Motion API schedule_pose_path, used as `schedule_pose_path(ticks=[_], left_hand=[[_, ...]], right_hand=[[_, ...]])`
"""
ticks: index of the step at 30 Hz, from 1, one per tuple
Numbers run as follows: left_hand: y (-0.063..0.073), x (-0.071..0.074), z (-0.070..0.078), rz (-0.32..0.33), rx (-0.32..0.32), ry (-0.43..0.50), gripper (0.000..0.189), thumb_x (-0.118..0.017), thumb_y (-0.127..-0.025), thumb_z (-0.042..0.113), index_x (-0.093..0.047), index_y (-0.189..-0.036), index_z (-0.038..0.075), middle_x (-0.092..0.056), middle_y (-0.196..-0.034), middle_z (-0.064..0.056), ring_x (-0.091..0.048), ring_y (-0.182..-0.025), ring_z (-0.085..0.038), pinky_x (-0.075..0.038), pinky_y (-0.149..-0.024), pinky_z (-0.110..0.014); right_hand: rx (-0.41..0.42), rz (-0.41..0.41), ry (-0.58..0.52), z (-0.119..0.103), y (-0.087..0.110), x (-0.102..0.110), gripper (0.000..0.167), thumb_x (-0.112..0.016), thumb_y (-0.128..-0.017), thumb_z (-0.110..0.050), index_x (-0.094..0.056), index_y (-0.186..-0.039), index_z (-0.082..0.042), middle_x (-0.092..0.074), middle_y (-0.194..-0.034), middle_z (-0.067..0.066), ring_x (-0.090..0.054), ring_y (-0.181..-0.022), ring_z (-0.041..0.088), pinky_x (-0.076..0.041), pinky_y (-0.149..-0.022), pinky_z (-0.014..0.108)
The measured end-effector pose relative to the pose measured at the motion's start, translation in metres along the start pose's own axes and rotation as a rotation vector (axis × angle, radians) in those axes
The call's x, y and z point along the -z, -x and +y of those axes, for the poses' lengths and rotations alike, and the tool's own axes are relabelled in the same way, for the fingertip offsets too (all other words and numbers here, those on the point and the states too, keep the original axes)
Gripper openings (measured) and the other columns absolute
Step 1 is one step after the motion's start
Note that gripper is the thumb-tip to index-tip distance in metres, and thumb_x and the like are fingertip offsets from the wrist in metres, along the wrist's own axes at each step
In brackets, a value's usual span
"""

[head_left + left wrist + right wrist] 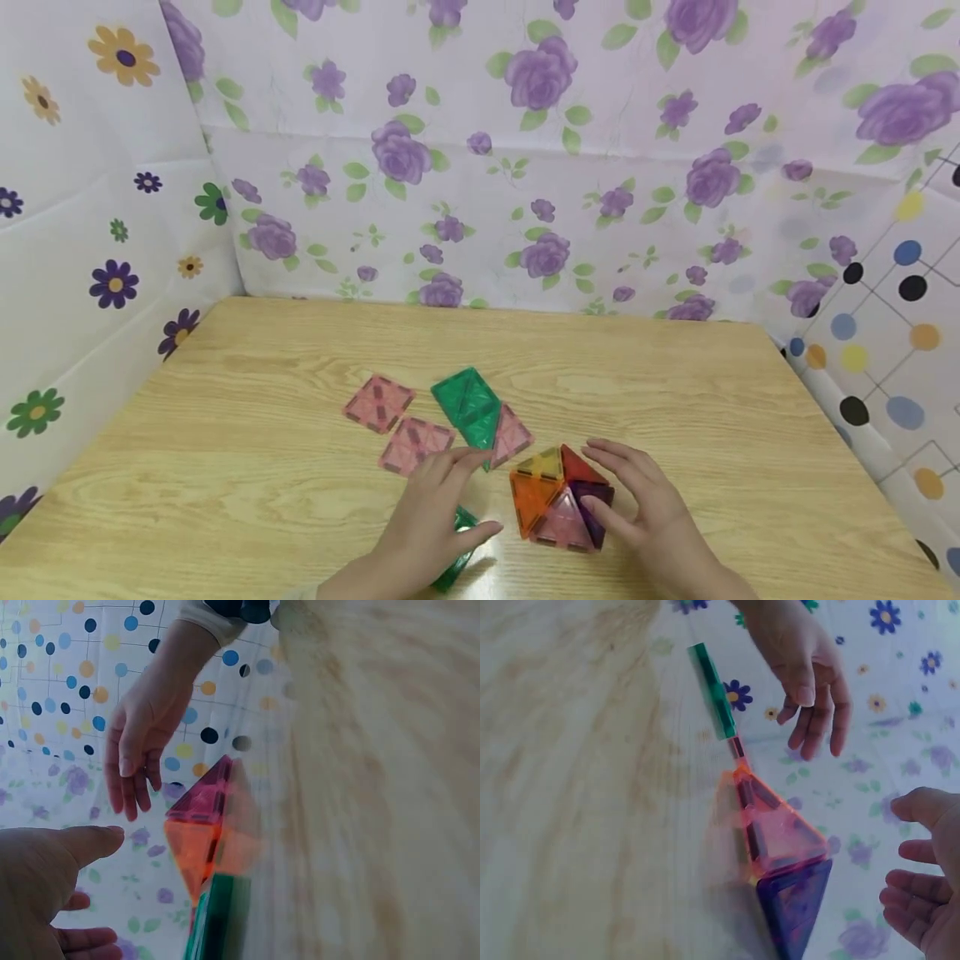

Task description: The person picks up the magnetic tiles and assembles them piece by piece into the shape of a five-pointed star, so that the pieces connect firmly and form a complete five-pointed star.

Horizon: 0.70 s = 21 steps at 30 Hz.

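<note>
A low pyramid of magnetic tiles (534, 500), with yellow, orange, pink, purple and red triangles showing, stands on the wood-grain table. My right hand (652, 508) hovers over its right side, thumb and fingers spread; the right wrist view shows this hand (926, 877) apart from the purple tile (795, 907). To the left, my left hand (427, 517) is held above a green tile piece (457, 554) and partly hides it. Its fingers are loosely extended and hold nothing, and in the left wrist view this hand (56, 885) is clear of the green piece (214, 919).
Beyond the hands lie flat green tiles (467, 400) with a pink triangle (512, 435) against their right edge. Pink tiles (378, 403) and more pink tiles (415, 443) lie to their left. Flowered cloth (480, 208) hangs behind the table (225, 467).
</note>
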<state>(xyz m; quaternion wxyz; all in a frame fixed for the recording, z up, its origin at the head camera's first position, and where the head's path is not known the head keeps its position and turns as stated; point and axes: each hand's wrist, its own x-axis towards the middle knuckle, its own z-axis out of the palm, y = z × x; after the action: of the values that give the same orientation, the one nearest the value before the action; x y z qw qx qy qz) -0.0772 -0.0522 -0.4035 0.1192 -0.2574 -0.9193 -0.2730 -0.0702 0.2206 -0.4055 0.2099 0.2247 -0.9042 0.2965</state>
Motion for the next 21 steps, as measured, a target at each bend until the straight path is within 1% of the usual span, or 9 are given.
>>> schedule_pose_path(ticks=[1,3,5,8,10,11,14,18,21], left_hand=[[0.003,0.005,-0.002,-0.014,0.032,-0.006,0.071,-0.083,-0.071,0.037,-0.054,-0.131,0.012,-0.058,-0.123,-0.003,-0.054,-0.113,-0.019,-0.049,-0.095,-0.043],[0.009,0.015,-0.005,-0.057,0.098,-0.02,0.077,-0.083,-0.07,0.041,-0.052,-0.133,0.011,-0.057,-0.122,-0.004,-0.054,-0.111,-0.02,-0.05,-0.093,-0.043],[0.015,0.023,-0.008,-0.119,0.174,-0.023,0.081,-0.083,-0.068,0.046,-0.051,-0.133,0.009,-0.055,-0.123,-0.005,-0.052,-0.112,-0.022,-0.048,-0.094,-0.045],[0.022,0.031,-0.013,-0.202,0.266,-0.035,0.09,-0.081,-0.065,0.054,-0.05,-0.134,0.005,-0.053,-0.124,-0.008,-0.05,-0.114,-0.025,-0.045,-0.096,-0.049],[0.026,0.033,-0.016,-0.23,0.296,-0.039,0.093,-0.081,-0.063,0.058,-0.052,-0.132,0.003,-0.052,-0.127,-0.012,-0.049,-0.117,-0.03,-0.043,-0.098,-0.053],[0.028,0.033,-0.018,-0.235,0.295,-0.047,0.093,-0.081,-0.062,0.059,-0.052,-0.13,0.003,-0.052,-0.126,-0.013,-0.049,-0.116,-0.031,-0.042,-0.098,-0.053],[0.033,0.03,-0.023,-0.228,0.243,-0.061,0.093,-0.081,-0.061,0.061,-0.053,-0.13,0.003,-0.054,-0.122,-0.011,-0.05,-0.112,-0.028,-0.044,-0.095,-0.051],[0.032,0.028,-0.03,-0.206,0.156,-0.063,0.084,-0.078,-0.067,0.059,-0.055,-0.129,0.008,-0.055,-0.115,-0.001,-0.05,-0.104,-0.016,-0.045,-0.09,-0.045],[0.024,0.026,-0.036,-0.159,0.088,-0.054,0.07,-0.078,-0.072,0.051,-0.058,-0.126,0.01,-0.057,-0.113,0.002,-0.052,-0.102,-0.013,-0.048,-0.089,-0.039]], right_hand=[[0.036,0.018,-0.017,-0.005,-0.001,0.0,0.057,-0.08,-0.076,-0.01,-0.059,-0.129,-0.015,-0.058,-0.129,-0.001,-0.052,-0.119,0.01,-0.029,-0.1,0.0],[0.106,0.033,-0.072,-0.015,-0.004,0.0,0.059,-0.079,-0.075,-0.005,-0.058,-0.129,-0.013,-0.059,-0.126,0.001,-0.057,-0.107,0.008,-0.037,-0.091,-0.001],[0.158,0.031,-0.112,-0.025,-0.005,-0.002,0.057,-0.079,-0.076,-0.007,-0.059,-0.129,-0.013,-0.061,-0.122,0.001,-0.059,-0.097,0.006,-0.045,-0.081,0.004],[0.207,-0.027,-0.219,-0.038,-0.008,-0.011,0.046,-0.075,-0.082,-0.01,-0.059,-0.126,-0.011,-0.062,-0.112,0.003,-0.055,-0.077,0.0,-0.046,-0.062,0.008],[0.24,-0.05,-0.238,-0.043,-0.01,-0.021,0.04,-0.072,-0.085,-0.014,-0.06,-0.123,-0.01,-0.062,-0.108,0.004,-0.056,-0.074,0.0,-0.046,-0.061,0.007],[0.251,-0.07,-0.266,-0.046,-0.011,-0.026,0.037,-0.071,-0.087,-0.013,-0.059,-0.122,-0.008,-0.062,-0.105,0.006,-0.055,-0.071,0.001,-0.044,-0.058,0.006],[0.242,-0.125,-0.279,-0.053,-0.014,-0.036,0.034,-0.068,-0.089,-0.015,-0.06,-0.121,-0.006,-0.062,-0.102,0.007,-0.059,-0.073,0.005,-0.047,-0.06,0.007],[0.122,-0.226,-0.237,-0.063,-0.02,-0.038,0.031,-0.067,-0.091,-0.022,-0.062,-0.119,-0.009,-0.063,-0.103,0.002,-0.059,-0.082,0.007,-0.052,-0.066,0.016],[0.022,-0.264,-0.172,-0.068,-0.029,-0.036,0.031,-0.068,-0.09,-0.024,-0.064,-0.118,-0.012,-0.065,-0.108,-0.001,-0.059,-0.09,0.009,-0.053,-0.072,0.021]])
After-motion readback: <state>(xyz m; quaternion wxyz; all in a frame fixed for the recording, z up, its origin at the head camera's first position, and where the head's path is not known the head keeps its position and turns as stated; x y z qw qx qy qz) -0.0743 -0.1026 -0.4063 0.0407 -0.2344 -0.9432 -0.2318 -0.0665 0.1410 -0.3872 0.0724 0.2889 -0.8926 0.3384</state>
